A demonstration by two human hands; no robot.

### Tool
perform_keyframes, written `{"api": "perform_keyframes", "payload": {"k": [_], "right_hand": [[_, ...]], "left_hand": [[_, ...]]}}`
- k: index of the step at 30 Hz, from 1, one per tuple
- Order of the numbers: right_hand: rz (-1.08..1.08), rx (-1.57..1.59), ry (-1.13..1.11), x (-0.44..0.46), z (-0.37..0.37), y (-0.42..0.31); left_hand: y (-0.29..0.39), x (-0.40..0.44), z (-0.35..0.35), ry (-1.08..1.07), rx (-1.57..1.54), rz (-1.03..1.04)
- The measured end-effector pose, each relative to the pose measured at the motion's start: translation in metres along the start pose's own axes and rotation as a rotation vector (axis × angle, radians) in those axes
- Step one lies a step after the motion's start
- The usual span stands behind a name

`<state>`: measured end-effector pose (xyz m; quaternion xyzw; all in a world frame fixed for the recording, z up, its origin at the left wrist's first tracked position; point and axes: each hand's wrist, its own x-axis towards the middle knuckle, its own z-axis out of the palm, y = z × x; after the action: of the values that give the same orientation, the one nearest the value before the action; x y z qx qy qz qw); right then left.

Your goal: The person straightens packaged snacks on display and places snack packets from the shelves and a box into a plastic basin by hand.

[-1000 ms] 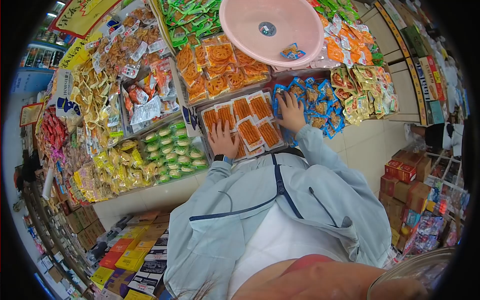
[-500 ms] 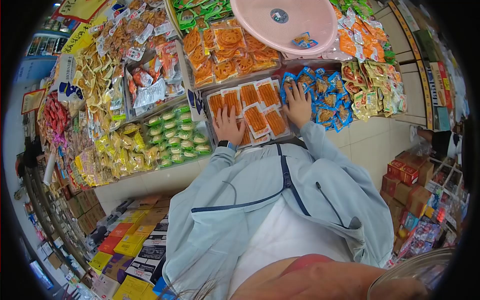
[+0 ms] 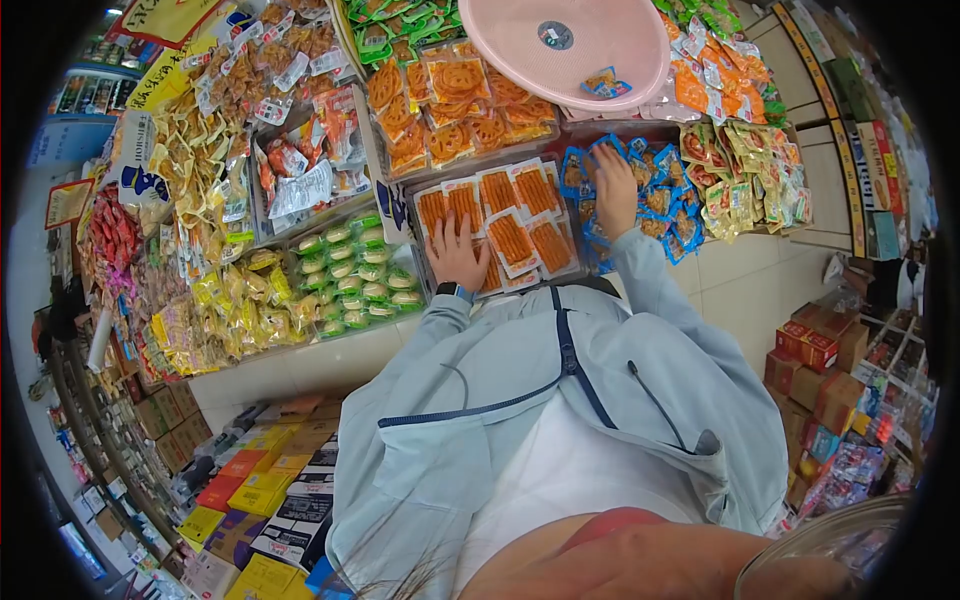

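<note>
My left hand (image 3: 458, 256) lies with its fingers spread on the left side of a bin of flat, clear snack packs (image 3: 512, 243) with orange-brown strips inside. A dark smartwatch (image 3: 455, 290) is on that wrist. My right hand (image 3: 614, 190) rests over the left part of a heap of small blue snack packets (image 3: 655, 200). Its fingers are slightly bent and apart, and their tips are among the packets. I see nothing held in it. A pink plastic basket (image 3: 510, 50) lies beyond, with one blue packet (image 3: 606, 83) in it.
Bagged lotus root slices (image 3: 460, 80) fill the bin behind. Green-and-white packs (image 3: 355, 265) lie at left, beige packets (image 3: 745, 165) at right. Stacked cartons (image 3: 270, 500) stand on the floor at lower left, and brown boxes (image 3: 815, 370) at lower right.
My right hand has moved right and slightly away from me, from the edge between the bins onto the blue packets. My left hand stays on the flat packs.
</note>
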<state>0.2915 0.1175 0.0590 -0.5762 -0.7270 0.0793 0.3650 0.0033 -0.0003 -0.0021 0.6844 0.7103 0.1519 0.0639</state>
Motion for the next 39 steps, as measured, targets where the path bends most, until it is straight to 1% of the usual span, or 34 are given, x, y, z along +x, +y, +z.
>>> {"api": "perform_keyframes", "payload": {"k": [1,4,7,9,12,15,18,21,24,27,30,33,35,37,39], "right_hand": [[0.054,0.144,0.045,0.009,-0.006,0.000],[0.462,0.272,0.135,0.034,-0.033,-0.003],[0.457,0.516,0.464,0.080,-0.063,-0.024],[0.312,0.549,0.543,0.111,-0.070,-0.023],[-0.030,0.300,0.284,0.153,-0.067,-0.024],[-0.168,-0.407,-0.219,0.151,-0.027,0.017],[-0.065,-0.361,-0.236,0.142,-0.015,0.034],[-0.035,-0.365,-0.240,0.136,-0.013,0.037],[-0.040,-0.281,-0.257,0.143,-0.021,0.033],[-0.187,-0.319,-0.065,0.144,-0.035,0.021],[-0.270,-0.214,0.208,0.133,-0.054,0.000],[-0.188,-0.080,0.220,0.093,-0.052,0.001],[-0.183,-0.015,0.110,0.052,-0.039,-0.002],[-0.106,-0.143,-0.123,-0.002,-0.025,-0.006],[-0.043,-0.251,-0.244,-0.048,-0.015,-0.014]], "left_hand": [[-0.001,-0.001,0.000,-0.016,0.000,-0.005],[-0.001,0.001,0.000,-0.045,0.005,-0.015],[-0.001,0.000,0.001,-0.047,0.014,-0.019],[-0.001,0.000,0.002,-0.044,0.022,-0.017],[-0.001,0.000,0.001,-0.022,0.007,-0.008],[0.000,0.001,0.001,-0.034,0.013,-0.016],[0.001,0.000,-0.001,-0.025,0.015,-0.018],[0.000,0.000,-0.002,-0.026,0.023,-0.008],[0.001,0.000,-0.001,-0.038,0.021,-0.020],[0.003,0.001,-0.002,-0.042,0.011,-0.029],[0.001,0.001,-0.001,-0.046,0.002,-0.027],[0.000,0.000,-0.003,-0.048,0.002,-0.016],[0.001,0.001,-0.003,-0.044,0.004,-0.016],[0.000,0.002,-0.002,-0.041,0.005,-0.020],[0.001,0.002,-0.002,-0.027,0.001,-0.016]]}}
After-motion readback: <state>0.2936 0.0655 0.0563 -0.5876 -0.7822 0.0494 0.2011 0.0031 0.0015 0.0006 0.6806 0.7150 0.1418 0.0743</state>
